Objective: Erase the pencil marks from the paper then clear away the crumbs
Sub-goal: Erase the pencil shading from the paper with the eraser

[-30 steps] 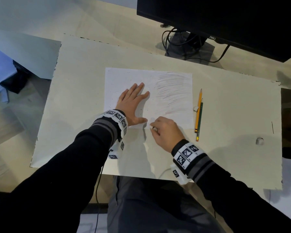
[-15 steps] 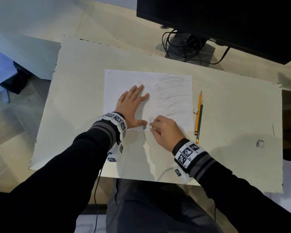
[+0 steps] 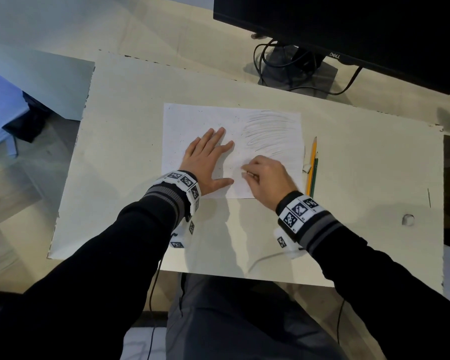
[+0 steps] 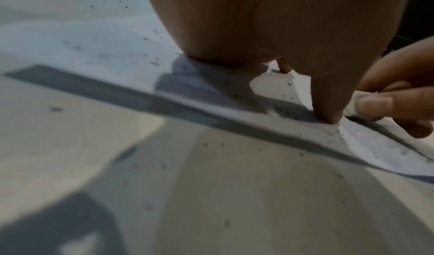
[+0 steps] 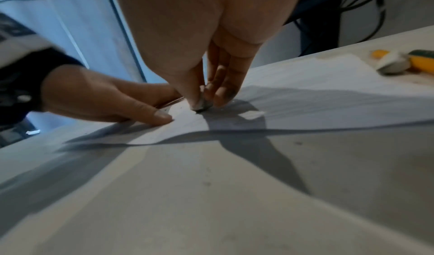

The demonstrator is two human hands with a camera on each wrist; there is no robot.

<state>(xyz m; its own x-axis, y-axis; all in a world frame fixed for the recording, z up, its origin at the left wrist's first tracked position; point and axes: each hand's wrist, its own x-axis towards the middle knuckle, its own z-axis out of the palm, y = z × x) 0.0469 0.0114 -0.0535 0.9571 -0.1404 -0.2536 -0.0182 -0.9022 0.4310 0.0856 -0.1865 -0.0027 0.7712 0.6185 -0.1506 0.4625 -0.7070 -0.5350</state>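
A white sheet of paper (image 3: 192, 120) lies on a cream board (image 3: 120, 131). Grey pencil scribbles (image 3: 269, 132) cover its upper right part; dark eraser crumbs (image 4: 150, 62) speckle its left part and the board in front. My left hand (image 3: 208, 159) lies flat on the paper, fingers straight and spread, thumb out to the right. My right hand (image 3: 264, 178) pinches a small grey-smudged eraser (image 5: 202, 105) between thumb and fingertips and presses it on the paper just right of the left thumb, below the scribbles.
Two pencils, a yellow pencil (image 3: 311, 165) and a green pencil (image 3: 315, 175), lie right of the paper with a second small white eraser (image 3: 306, 168) beside them. A black monitor (image 3: 348, 29) with stand and cables stands behind. The board has a small hole (image 3: 407, 219) at right.
My right hand with the eraser has moved up the paper from its bottom edge, toward the scribbles. The left hand stays flat in place.
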